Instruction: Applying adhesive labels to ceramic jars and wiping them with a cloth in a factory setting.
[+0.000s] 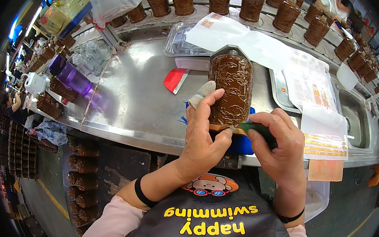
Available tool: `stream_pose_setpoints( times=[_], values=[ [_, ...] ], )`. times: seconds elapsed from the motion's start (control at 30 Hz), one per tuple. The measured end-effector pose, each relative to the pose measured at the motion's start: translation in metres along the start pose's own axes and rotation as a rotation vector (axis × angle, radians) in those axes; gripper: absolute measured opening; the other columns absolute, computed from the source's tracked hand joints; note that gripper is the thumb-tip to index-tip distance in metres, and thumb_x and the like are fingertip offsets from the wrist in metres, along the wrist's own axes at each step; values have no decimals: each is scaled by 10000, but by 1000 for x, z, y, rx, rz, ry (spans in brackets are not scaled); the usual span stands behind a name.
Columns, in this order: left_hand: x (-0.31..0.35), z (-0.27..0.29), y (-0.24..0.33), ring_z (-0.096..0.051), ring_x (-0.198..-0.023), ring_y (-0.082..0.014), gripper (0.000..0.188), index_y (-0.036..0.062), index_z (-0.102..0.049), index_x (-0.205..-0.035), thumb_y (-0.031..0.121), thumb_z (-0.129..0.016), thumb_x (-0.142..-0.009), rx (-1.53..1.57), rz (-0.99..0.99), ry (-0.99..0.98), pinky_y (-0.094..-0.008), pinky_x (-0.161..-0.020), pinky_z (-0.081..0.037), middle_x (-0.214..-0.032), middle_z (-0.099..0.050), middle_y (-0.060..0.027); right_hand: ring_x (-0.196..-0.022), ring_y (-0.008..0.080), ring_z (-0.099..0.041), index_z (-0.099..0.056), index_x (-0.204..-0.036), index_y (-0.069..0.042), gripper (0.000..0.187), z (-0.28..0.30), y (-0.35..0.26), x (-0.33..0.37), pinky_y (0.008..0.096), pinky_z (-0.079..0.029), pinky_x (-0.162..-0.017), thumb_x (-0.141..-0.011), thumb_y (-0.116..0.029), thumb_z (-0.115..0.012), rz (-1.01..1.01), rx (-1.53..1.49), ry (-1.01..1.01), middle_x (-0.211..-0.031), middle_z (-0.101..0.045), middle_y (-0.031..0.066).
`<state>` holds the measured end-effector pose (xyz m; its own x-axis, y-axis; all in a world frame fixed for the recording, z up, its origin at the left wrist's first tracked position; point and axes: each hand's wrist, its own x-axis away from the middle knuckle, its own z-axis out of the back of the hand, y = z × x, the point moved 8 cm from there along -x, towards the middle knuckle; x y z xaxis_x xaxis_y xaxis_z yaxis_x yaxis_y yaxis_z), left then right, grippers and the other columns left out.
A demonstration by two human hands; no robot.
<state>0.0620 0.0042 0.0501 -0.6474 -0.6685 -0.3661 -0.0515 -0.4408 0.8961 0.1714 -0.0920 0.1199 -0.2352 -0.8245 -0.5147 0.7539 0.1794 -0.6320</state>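
Observation:
A glossy brown bottle (231, 88) with a raised pattern lies in front of me, its neck pointing away into a dark angular holder (230, 50). My left hand (204, 128) grips its left side and near end, thumb by the base; a knitted cover (201, 94) sits on one finger. In my closed right hand (279, 136) is a small tool with a dark green handle (262, 132). Its tip meets the bottle's near edge, close to my left thumb, where a thin gold-orange strip (220, 128) runs across. Blue material (242, 145) shows under the bottle.
Sheets of white backing paper (266, 49) with gold labels (325, 147) cover metal trays on the right, beside a sink (354, 118). A red packet (175, 80) and purple water bottle (70, 75) stand left. Brown bottles (219, 0) line the conveyor behind; a person (334, 7) is far right.

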Motion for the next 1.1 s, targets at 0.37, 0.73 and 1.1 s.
stream_pose_setpoints(
  times=[0.37, 0.73, 1.1],
  values=[
    [1, 4, -4, -418, -1177, -353, 674, 9, -408, -1388, 38, -616, -747, 1, 19, 93, -439, -1072, -278, -1292, -492, -196, -638, 295, -579, -633, -961, -30, 240, -5, -2, -9, 377, -458, -564, -736, 43, -672, 24, 81, -33, -758, -551, 115],
    [4, 3, -7, -442, -1280, -197, 617, -21, -268, -1458, -39, -441, -866, 487, 76, 10, -352, -1098, -350, -1384, -417, -143, -672, 118, -614, -633, -990, 13, 193, 13, 18, 6, 263, -478, -609, -800, -4, -661, -214, -85, 82, -793, -653, 87],
    [8, 7, -12, -498, -1108, -97, 560, -20, -320, -1435, -73, -416, -885, 601, 50, 28, -240, -937, -417, -1322, -451, -95, -695, 78, -588, -617, -1009, 3, 174, -15, 47, 21, 236, -484, -615, -856, -72, -649, -504, -428, 22, -804, -653, 47]
  ],
)
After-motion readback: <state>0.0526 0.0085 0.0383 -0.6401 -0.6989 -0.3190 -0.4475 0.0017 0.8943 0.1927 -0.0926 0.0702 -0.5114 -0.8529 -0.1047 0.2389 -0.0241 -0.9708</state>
